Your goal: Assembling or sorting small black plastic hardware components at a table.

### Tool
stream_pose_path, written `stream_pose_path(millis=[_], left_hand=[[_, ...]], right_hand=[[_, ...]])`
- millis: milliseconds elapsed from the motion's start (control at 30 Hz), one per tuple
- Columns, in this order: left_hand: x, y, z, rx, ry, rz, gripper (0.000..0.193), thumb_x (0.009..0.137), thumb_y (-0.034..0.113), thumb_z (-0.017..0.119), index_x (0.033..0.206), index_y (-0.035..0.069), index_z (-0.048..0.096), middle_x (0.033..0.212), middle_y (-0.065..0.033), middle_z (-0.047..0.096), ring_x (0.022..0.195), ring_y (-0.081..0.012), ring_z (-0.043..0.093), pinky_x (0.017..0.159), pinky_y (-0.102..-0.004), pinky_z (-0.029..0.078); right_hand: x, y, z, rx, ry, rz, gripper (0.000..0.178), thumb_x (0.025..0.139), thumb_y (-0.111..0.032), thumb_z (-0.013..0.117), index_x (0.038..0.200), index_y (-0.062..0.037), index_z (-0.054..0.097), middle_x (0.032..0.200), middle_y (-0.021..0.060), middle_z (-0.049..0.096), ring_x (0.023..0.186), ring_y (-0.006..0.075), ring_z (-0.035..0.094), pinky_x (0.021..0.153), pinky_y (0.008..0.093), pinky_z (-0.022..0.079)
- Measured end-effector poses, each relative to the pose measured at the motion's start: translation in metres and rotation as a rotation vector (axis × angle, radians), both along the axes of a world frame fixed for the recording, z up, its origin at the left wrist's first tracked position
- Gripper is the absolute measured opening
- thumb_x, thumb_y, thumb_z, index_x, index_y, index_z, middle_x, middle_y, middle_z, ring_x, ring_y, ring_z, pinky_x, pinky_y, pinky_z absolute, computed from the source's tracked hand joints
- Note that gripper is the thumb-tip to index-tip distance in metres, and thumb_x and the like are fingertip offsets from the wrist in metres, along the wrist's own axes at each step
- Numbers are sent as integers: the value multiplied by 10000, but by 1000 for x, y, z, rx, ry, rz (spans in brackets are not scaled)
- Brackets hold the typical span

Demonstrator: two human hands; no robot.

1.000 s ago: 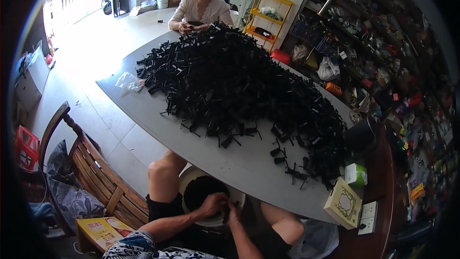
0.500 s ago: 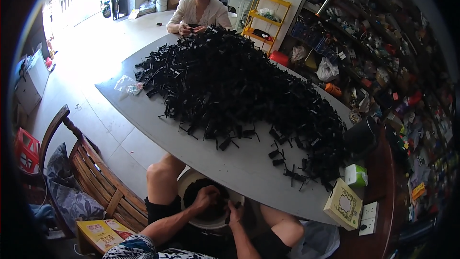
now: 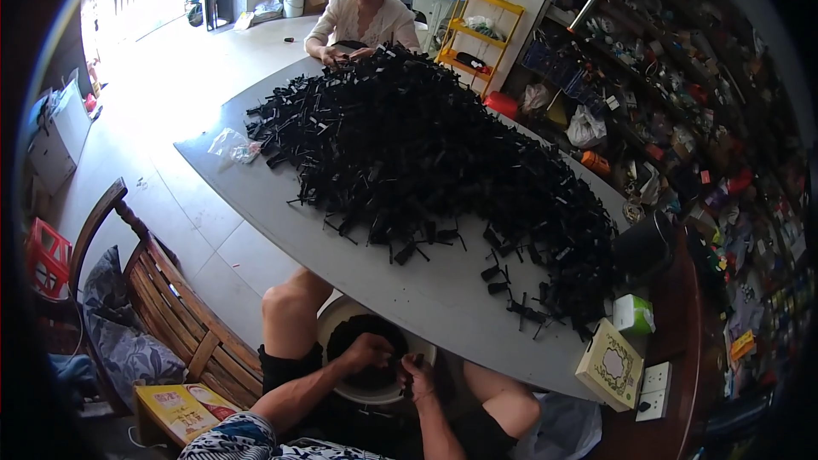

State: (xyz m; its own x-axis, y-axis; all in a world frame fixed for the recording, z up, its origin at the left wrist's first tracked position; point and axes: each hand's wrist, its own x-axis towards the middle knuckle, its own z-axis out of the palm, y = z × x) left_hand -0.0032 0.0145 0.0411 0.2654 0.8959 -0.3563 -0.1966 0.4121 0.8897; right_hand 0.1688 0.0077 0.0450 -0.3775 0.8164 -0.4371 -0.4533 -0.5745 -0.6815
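Between my knees stands a pale bucket (image 3: 331, 317) with a dark heap of small black parts (image 3: 349, 336) inside. My left hand (image 3: 368, 352) is over this heap with its fingers curled; what they hold, if anything, is hidden. Just right of it, at the bucket's edge, my right hand (image 3: 418, 377) is closed around a small black part (image 3: 406, 385), only partly visible. Above both hands, a large pile of black plastic parts with thin prongs (image 3: 443, 162) covers much of the grey table (image 3: 281, 213).
Across the table sits a person (image 3: 366, 17) with hands at the pile's far edge. A black bin (image 3: 643, 243), a green-white packet (image 3: 633, 313) and a cream box (image 3: 611, 364) stand on the right. A wooden chair (image 3: 183, 307) is at left; crowded shelves (image 3: 682, 94) line the right.
My left hand has drawn slightly away from my right hand. The right hand has turned a little, still closed. The person across has shifted their head, and the view has moved slightly.
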Motion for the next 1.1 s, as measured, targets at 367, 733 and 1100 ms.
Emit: stream_pose_path(millis=[367, 733, 1100], left_hand=[[10, 1, 21, 23, 103, -24, 137, 691, 49, 573, 809, -21, 572, 671, -66, 560, 596, -131, 527, 555, -251, 432], [19, -5, -1, 281, 517, 6, 138, 638, 35, 548, 765, -7, 579, 677, -87, 567, 624, -180, 544, 565, -290, 429], [34, -11, 11, 384, 665, 114, 160, 587, 6, 488, 724, 4, 569, 706, -159, 558, 681, -269, 561, 588, -327, 434]], right_hand=[[-4, -1, -22, 209, -424, 36, 182, 716, -233, 624, 709, -64, 555, 548, 5, 500, 419, 78, 429, 373, 221, 325], [-14, -6, -11, 448, -848, 149, 301, 639, -258, 661, 777, -4, 574, 669, 97, 572, 637, 176, 536, 581, 304, 409], [-10, -8, -15, 507, -988, 204, 260, 631, -153, 607, 836, 3, 569, 767, 164, 591, 730, 253, 567, 657, 340, 416]])
